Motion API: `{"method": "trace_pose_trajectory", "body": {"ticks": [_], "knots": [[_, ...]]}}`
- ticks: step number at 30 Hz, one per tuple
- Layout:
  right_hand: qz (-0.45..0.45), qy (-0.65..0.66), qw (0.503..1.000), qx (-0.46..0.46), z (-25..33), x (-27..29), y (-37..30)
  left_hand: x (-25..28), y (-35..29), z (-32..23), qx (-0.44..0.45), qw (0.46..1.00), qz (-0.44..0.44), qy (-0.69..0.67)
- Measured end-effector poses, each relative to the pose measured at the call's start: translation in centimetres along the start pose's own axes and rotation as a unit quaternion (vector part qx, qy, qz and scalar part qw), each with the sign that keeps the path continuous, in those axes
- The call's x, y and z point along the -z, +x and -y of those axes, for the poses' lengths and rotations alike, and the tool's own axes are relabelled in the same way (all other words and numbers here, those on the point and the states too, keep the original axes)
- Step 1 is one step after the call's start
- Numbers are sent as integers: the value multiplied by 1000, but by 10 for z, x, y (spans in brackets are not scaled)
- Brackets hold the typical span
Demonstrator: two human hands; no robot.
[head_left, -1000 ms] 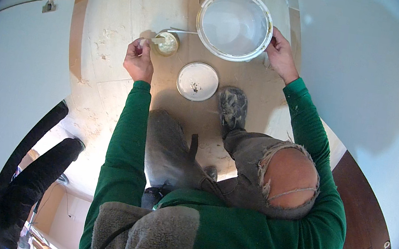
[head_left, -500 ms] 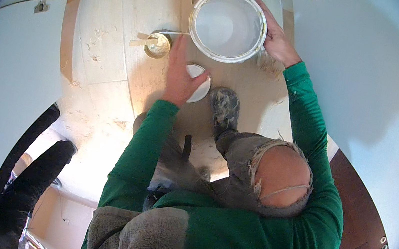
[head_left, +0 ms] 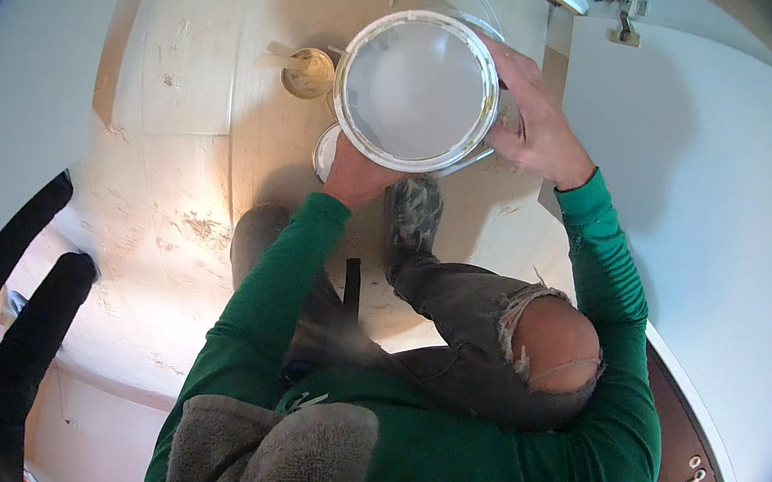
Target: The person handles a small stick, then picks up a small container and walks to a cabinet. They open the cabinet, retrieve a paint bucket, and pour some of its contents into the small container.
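A white-rimmed bucket (head_left: 416, 89) with pale grey-white inside is in front of me. My right hand (head_left: 546, 135) grips its right side, the thumb toward me and the fingers partly hidden. My left hand (head_left: 358, 177) is against the bucket's near left side, its fingers out of sight beneath it. A metal wire handle (head_left: 467, 162) hangs at the bucket's lower right. Just left of the bucket stands a small round tin (head_left: 308, 75) with tan residue and a flat wooden stick (head_left: 278, 61) across it. A white round lid (head_left: 325, 150) lies partly covered by the bucket and my left hand.
My shoe (head_left: 412, 213) and ripped-jeans knee (head_left: 555, 346) are close below the bucket. Dusty, smudged floor boards (head_left: 179, 107) lie to the left. White panels (head_left: 22, 115) flank both sides. A dark brown door (head_left: 677, 474) is at lower right, black padded bars (head_left: 30, 350) at lower left.
The bucket has come nearer to me. My left hand has moved from beside the tin to the bucket's near side. My right hand has shifted round the rim toward me.
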State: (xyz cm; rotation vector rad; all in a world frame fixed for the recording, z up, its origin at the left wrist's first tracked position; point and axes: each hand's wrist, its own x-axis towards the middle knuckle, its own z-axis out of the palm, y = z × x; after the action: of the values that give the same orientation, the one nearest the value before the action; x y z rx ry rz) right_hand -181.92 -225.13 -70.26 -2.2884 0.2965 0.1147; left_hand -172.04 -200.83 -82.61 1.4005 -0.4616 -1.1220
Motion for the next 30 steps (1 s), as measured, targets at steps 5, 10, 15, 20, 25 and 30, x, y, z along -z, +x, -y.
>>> {"method": "trace_pose_trajectory", "body": {"ticks": [5,10,15,20,25,30], "knots": [[66,21,997,-39,14,-10,5,5,-10,15,19,997,-13,-72],[102,19,987,-126,31,-16,19,9,-13,20,64,994,-11,-90],[77,-77,988,-110,32,-23,28,13,-9,33,52,985,6,-164],[55,-137,987,-71,38,-25,34,19,-4,36,62,987,31,-146],[56,-161,983,-67,39,-29,38,23,-1,46,70,986,51,-146],[63,-179,979,-68,41,-30,44,22,-1,51,72,979,49,-184]]}}
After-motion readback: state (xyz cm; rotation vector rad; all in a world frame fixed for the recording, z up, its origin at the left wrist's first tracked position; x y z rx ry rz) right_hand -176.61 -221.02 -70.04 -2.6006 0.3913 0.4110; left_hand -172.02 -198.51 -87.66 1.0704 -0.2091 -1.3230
